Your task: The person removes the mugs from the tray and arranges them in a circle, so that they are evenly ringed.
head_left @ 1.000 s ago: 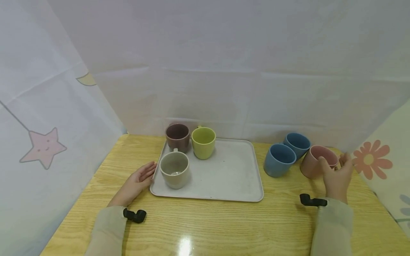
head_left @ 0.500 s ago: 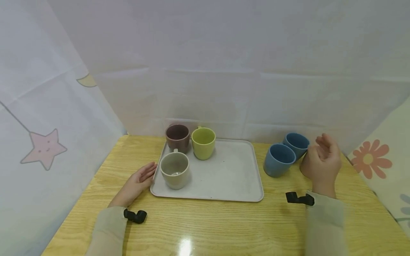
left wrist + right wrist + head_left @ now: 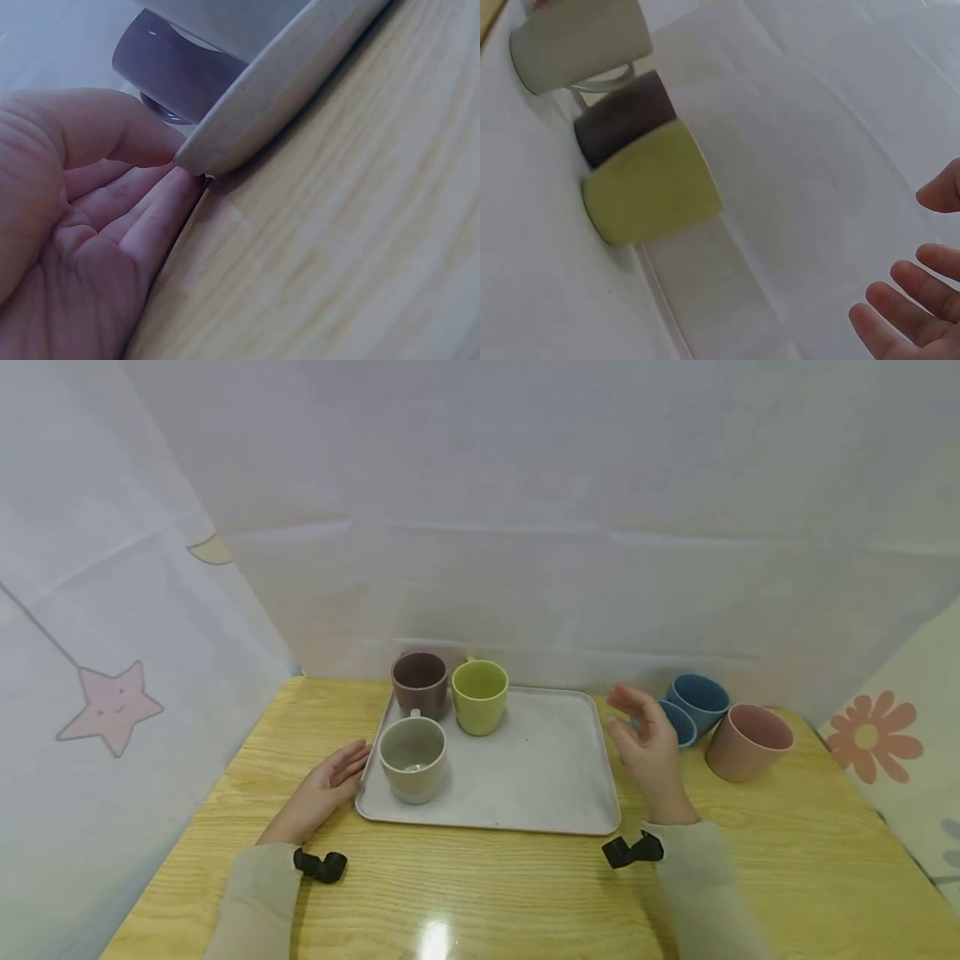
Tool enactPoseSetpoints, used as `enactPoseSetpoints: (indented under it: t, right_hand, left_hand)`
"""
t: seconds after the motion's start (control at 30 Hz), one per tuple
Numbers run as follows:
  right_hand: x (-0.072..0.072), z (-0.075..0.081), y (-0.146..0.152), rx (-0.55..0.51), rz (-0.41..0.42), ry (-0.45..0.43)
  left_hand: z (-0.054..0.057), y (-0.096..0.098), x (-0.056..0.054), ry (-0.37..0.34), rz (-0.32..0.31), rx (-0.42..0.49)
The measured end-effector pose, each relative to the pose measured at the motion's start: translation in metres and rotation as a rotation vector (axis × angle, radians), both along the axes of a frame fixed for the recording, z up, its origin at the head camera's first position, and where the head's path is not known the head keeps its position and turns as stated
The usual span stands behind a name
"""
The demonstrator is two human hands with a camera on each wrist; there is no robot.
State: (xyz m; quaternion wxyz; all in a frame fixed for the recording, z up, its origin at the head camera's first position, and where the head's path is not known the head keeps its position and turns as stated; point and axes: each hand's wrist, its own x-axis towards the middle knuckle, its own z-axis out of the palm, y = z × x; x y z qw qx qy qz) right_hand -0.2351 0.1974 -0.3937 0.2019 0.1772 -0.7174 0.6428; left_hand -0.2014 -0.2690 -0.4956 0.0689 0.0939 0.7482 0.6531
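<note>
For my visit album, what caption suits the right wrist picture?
The empty right hand, clear of a grey mug, a purple mug and a yellow mug on a tray.

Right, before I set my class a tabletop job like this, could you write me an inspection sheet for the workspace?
Surface: wood-grain table, with a pale tray lying on it.
Job's things: grey-white mug, purple mug and yellow-green mug upright on the tray's left half; nearer blue mug, farther blue mug and pink mug on the table, right of the tray.
Clutter: nothing seen.
Hands: left hand touches the tray's left edge; right hand, holding nothing, partly hides the nearer blue mug in the head view.
Cables: nothing seen.
Surroundings: pale cloth behind; star print left, flower print right.
</note>
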Motion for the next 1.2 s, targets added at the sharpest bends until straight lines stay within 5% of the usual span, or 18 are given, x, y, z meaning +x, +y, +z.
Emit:
enactPoseSetpoints:
  t: [0.27, 0.63, 0.87, 1.2]
  right_hand:
    - [0.009, -0.026, -0.049, 0.171, 0.217, 0.038]
    - [0.012, -0.045, -0.118, 0.321, 0.435, -0.092]
    - [0.001, -0.047, -0.148, 0.305, 0.486, -0.196]
    - [-0.004, -0.047, -0.178, 0.28, 0.516, -0.229]
  left_hand:
    - [0.0, 0.0, 0.002, 0.0, 0.003, -0.008]
    - [0.0, 0.0, 0.001, 0.0, 0.002, -0.005]
    - [0.0, 0.0, 0.001, 0.003, 0.004, -0.012]
    - [0.0, 0.0, 0.001, 0.015, 0.0, -0.017]
